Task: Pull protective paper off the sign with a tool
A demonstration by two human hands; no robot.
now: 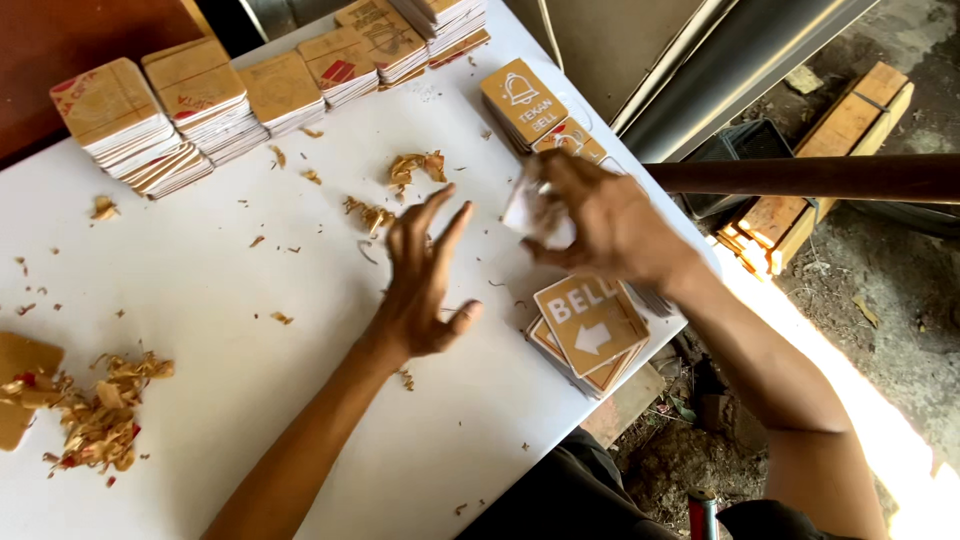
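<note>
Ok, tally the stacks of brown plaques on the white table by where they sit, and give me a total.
Back row stacks, along the far edge: 6
Stacks by the right hand, far side: 1
Stacks by the right hand, near side: 1
Total: 8 stacks
The left hand holds none.
</note>
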